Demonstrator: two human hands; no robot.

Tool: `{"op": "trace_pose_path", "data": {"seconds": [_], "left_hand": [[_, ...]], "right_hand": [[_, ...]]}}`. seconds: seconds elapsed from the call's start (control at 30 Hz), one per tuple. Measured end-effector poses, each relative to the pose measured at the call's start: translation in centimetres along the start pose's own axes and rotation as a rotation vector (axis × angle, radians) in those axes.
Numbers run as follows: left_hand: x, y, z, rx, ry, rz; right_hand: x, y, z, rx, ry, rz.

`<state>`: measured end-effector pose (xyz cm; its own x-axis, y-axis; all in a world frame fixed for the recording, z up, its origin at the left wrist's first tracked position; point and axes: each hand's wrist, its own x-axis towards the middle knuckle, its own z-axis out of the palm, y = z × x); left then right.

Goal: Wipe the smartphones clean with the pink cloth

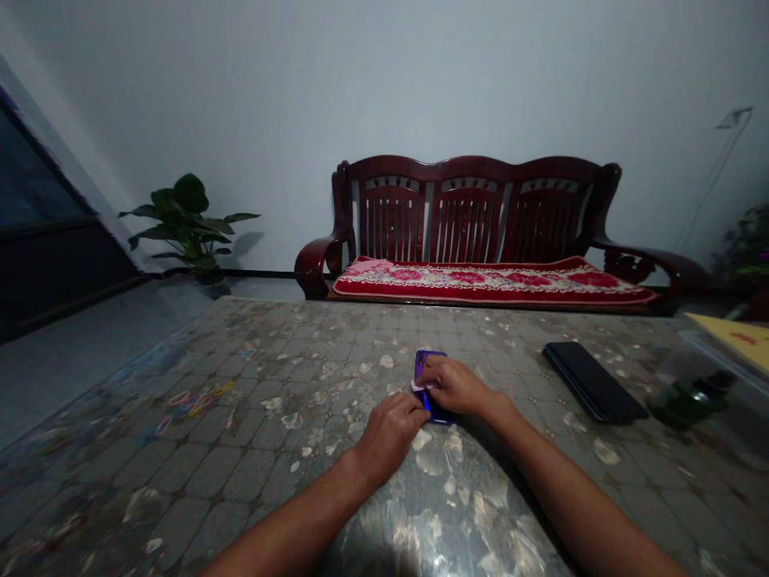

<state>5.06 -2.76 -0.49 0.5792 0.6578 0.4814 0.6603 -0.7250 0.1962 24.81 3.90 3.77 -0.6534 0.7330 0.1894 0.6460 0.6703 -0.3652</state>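
A blue-purple smartphone (428, 401) lies flat on the table, its back with the camera lenses facing up. My left hand (388, 433) holds the phone's lower left edge, fingers bent and close together. In the fingers of my right hand (453, 386) is a small white piece (416, 386), pressed against the phone's back. It looks like a wipe or folded tissue, but most of it is hidden under the fingers. My right hand covers the middle of the phone.
Several coloured rubber bands (195, 403) lie at the left. On the right are a black flat case (592, 381), a dark green bottle (690, 401) and a clear plastic box (748, 417) with yellow paper (736, 336) on top. Behind the patterned table (270, 497) stands a wooden bench (469, 216).
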Motion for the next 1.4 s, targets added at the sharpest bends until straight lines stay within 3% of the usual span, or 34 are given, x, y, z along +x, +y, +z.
{"op": "trace_pose_path", "data": {"seconds": [0.17,0.47,0.67,0.9,1.17,1.4], "left_hand": [[0.0,-0.2,0.1,0.017,0.002,-0.001],[0.2,0.0,-0.2,0.043,-0.024,-0.001],[0.1,-0.1,-0.2,0.05,-0.023,-0.028],[0.1,-0.1,-0.4,0.052,0.019,0.001],[-0.2,-0.2,0.0,0.073,0.007,-0.012],[-0.1,-0.1,-0.1,0.058,0.042,0.013]], "right_hand": [[0.2,0.3,0.0,-0.092,0.088,0.162],[0.4,-0.5,0.0,-0.049,-0.006,-0.014],[0.0,-0.4,-0.2,-0.121,0.055,0.147],[-1.6,-1.5,0.5,-0.072,0.019,-0.004],[-1.0,-0.8,1.5,-0.111,0.178,0.152],[-2.1,-2.0,1.2,-0.031,0.099,0.022]]}}
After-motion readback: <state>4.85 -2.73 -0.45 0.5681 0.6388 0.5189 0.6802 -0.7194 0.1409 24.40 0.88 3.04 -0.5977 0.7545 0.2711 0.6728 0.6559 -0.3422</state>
